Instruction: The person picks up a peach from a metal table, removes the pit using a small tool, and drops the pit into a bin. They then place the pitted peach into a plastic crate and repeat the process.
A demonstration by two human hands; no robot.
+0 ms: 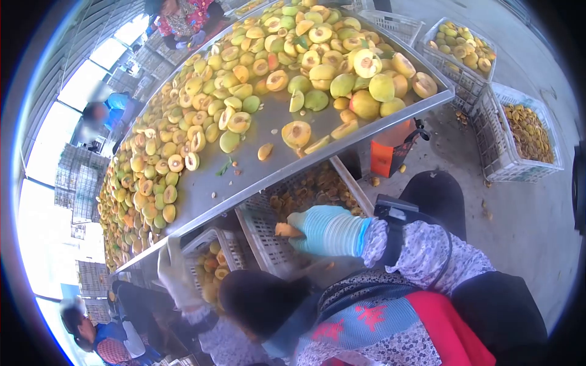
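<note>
My right hand (pixel 326 232), in a teal and white striped glove, is closed on an orange-brown piece of fruit (pixel 287 230). It hangs over a plastic crate (pixel 255 235) holding brown fruit scraps (pixel 317 189). My left hand (pixel 174 274) wears a pale glove and is smeared by motion; its fingers cannot be made out. It is beside a second crate (pixel 231 247) with yellow-orange fruit pieces (pixel 210 268). Above both hands, a metal table (pixel 250 152) bears a large heap of yellow-green peaches (pixel 207 104), many of them halved with the stone showing.
An orange container (pixel 384 155) stands under the table's right edge. Stacked crates at right hold whole fruit (pixel 461 46) and brown scraps (pixel 528 131). Another person (pixel 183 24) works at the far side. More people are at left (pixel 113 113) and lower left (pixel 110 338).
</note>
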